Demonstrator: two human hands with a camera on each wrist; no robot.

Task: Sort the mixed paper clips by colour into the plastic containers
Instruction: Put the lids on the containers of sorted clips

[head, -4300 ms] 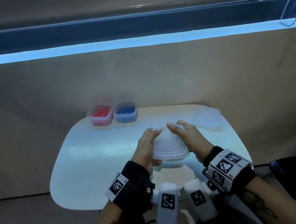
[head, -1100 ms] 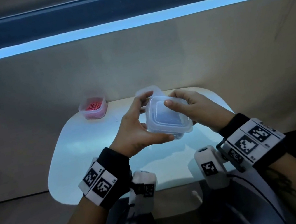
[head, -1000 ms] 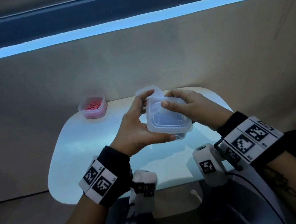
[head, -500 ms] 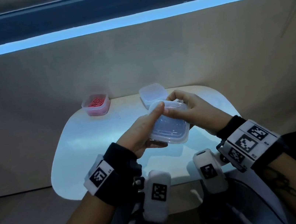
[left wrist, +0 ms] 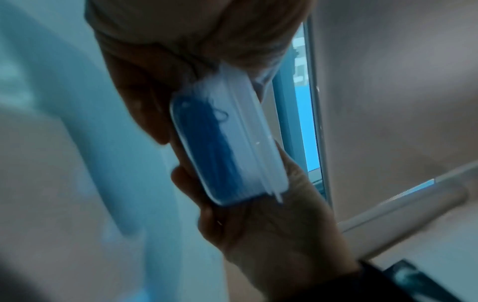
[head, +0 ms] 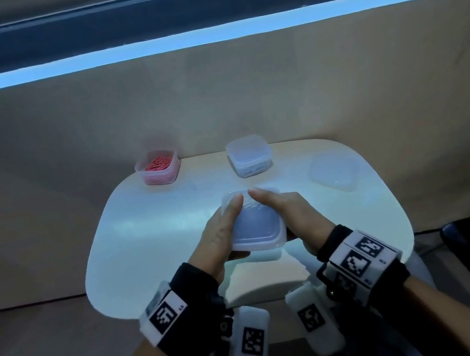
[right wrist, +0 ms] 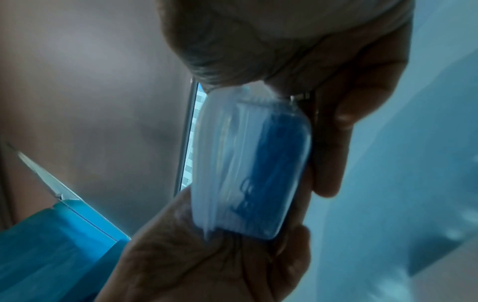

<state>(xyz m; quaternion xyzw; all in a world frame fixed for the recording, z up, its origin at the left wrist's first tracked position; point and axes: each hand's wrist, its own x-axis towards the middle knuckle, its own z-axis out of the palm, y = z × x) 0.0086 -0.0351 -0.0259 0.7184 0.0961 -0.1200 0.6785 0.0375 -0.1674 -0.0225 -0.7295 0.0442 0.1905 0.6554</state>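
A clear lidded container of blue paper clips point(head: 255, 227) is held over the middle of the white table point(head: 144, 238). My left hand point(head: 221, 235) grips its left side and my right hand point(head: 292, 219) its right side, with fingers lying along the lid and meeting at its far edge. In the left wrist view the blue clip container point(left wrist: 225, 147) is pinched edge-on, with fingers under its base. The right wrist view shows the same container point(right wrist: 253, 163) with its lid closed. An open container of red clips point(head: 158, 168) stands at the back left.
A second lidded clear container point(head: 250, 155) stands at the back centre. A loose clear lid point(head: 332, 171) lies at the back right. One stray paper clip point(head: 193, 186) lies near the red container. A beige wall runs behind the table.
The blue clip container has come down from a raised, tilted hold to a lower, nearly level one. Both hands have shifted so their fingers lie along the lid.
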